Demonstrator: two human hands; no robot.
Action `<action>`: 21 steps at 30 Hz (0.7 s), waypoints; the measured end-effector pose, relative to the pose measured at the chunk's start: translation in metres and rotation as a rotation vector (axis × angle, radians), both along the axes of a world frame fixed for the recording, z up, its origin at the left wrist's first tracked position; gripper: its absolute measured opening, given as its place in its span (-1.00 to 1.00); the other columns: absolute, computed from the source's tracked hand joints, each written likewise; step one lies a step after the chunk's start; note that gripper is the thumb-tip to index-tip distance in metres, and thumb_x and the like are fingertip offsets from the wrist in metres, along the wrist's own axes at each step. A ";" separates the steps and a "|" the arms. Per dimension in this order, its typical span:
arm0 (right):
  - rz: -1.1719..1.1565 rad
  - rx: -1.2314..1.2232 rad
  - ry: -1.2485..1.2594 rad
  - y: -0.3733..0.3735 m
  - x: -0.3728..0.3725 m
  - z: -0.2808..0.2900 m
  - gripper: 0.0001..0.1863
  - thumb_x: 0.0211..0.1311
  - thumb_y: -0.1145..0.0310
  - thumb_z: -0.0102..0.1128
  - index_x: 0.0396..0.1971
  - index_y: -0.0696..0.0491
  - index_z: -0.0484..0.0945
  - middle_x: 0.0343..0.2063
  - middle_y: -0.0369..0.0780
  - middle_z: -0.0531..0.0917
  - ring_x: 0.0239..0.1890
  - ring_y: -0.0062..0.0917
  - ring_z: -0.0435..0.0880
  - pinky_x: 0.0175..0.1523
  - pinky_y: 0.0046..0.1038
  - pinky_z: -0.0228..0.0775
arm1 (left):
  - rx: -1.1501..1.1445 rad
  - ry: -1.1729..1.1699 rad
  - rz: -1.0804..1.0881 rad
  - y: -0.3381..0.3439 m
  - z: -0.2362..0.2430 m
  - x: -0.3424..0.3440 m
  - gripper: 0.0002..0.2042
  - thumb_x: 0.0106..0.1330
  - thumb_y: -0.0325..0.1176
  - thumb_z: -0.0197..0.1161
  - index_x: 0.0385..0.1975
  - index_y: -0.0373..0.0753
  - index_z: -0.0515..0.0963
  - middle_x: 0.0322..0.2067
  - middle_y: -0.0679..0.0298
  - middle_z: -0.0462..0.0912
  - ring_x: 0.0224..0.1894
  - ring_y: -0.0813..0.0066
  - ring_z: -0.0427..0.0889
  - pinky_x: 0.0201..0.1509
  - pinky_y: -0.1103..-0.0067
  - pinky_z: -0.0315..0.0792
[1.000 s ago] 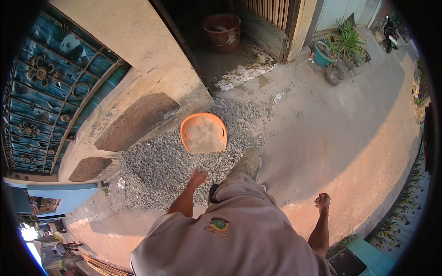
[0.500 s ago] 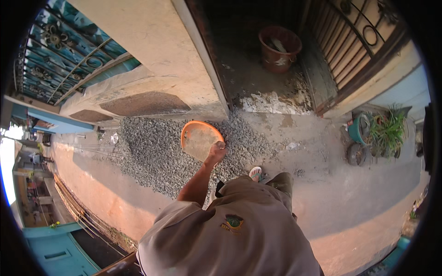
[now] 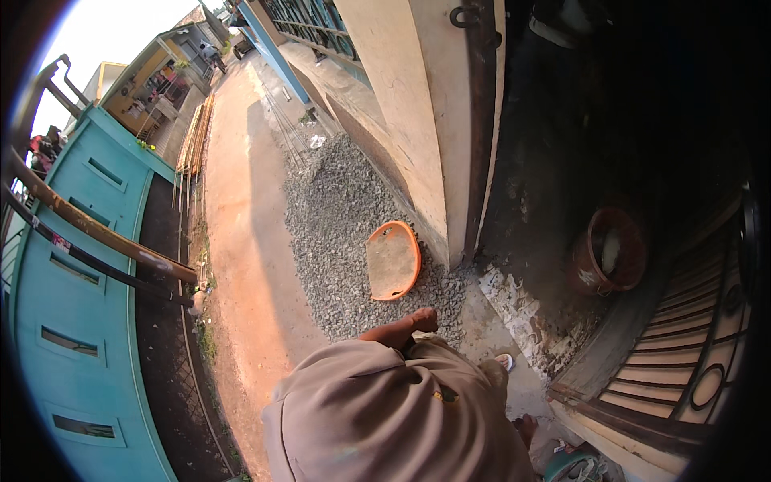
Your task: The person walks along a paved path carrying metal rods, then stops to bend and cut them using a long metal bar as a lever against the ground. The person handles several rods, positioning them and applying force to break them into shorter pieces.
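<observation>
An orange-rimmed shallow pan [image 3: 393, 265], with one side open and a dusty grey inner face, lies on a heap of grey gravel [image 3: 329, 217]. My left hand [image 3: 426, 320] hangs just this side of the pan, apart from its rim. Its fingers look curled in, with nothing seen in them. Beside my right hip, low in the view, part of my right hand [image 3: 526, 430] shows over the ground. Its fingers are too small and dark to make out.
Past a dark doorway at the right stands a reddish-brown bucket [image 3: 590, 257]. A barred metal gate [image 3: 675, 345] is at the lower right. A beige wall [image 3: 409, 120] borders the gravel. Long poles [image 3: 197, 136] lie along the path by a teal wall [image 3: 88, 297].
My left hand has let go of the pan's rim and drawn back from it. My view has swung left along the path, and my right hand has come into view.
</observation>
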State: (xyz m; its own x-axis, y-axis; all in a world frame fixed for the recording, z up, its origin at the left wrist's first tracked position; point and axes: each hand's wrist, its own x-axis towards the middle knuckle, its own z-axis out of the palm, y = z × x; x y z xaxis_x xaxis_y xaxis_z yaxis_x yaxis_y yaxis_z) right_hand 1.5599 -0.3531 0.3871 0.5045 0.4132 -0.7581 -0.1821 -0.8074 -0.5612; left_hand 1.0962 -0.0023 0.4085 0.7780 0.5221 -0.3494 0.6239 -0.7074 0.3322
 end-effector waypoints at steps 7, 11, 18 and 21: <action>0.105 -0.039 -0.121 0.146 0.203 0.089 -0.79 0.25 0.31 -0.05 -0.20 0.09 0.43 -0.62 -0.18 0.53 -0.68 -0.49 0.50 -0.69 -0.46 0.28 | -0.365 -0.453 0.750 -0.009 0.020 0.059 -0.85 0.12 -0.33 0.22 -0.54 -0.29 0.56 -0.60 0.13 0.56 -0.51 0.17 0.58 -0.46 0.38 0.44; 0.054 -0.105 -0.038 0.209 0.237 0.077 -0.83 0.25 0.36 -0.04 -0.21 0.08 0.44 -0.60 -0.18 0.53 -0.69 -0.47 0.50 -0.70 -0.43 0.28 | -0.260 -0.427 0.874 0.018 0.055 0.090 -0.88 0.12 -0.38 0.20 -0.51 -0.31 0.58 -0.49 0.18 0.60 -0.48 0.26 0.62 -0.44 0.38 0.49; 0.511 0.006 -0.017 0.256 0.146 0.036 -0.80 0.23 0.27 0.06 -0.28 0.08 0.49 -0.50 -0.20 0.62 -0.54 -0.49 0.65 -0.54 -0.39 0.48 | -0.488 -0.341 0.698 0.012 0.005 0.117 -0.78 0.25 -0.26 0.15 -0.35 -0.30 0.61 -0.48 0.25 0.63 -0.58 0.48 0.59 -0.54 0.49 0.45; 0.669 0.279 0.113 0.248 0.125 0.033 -0.76 0.19 0.22 0.14 -0.29 0.08 0.49 -0.53 -0.21 0.61 -0.50 -0.51 0.65 -0.46 -0.46 0.46 | -0.434 -0.319 0.550 0.007 -0.018 0.113 -0.77 0.22 -0.25 0.17 -0.42 -0.31 0.59 -0.54 0.26 0.60 -0.60 0.50 0.56 -0.53 0.46 0.44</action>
State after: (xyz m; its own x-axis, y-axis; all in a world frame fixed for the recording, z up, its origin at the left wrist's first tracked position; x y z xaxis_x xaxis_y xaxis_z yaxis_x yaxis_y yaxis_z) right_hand 1.6853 -0.1055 0.4203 0.0014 0.7910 -0.6118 0.2312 -0.5955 -0.7693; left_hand 1.2092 0.0044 0.3904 0.5439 0.7303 -0.4134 0.6752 -0.0884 0.7323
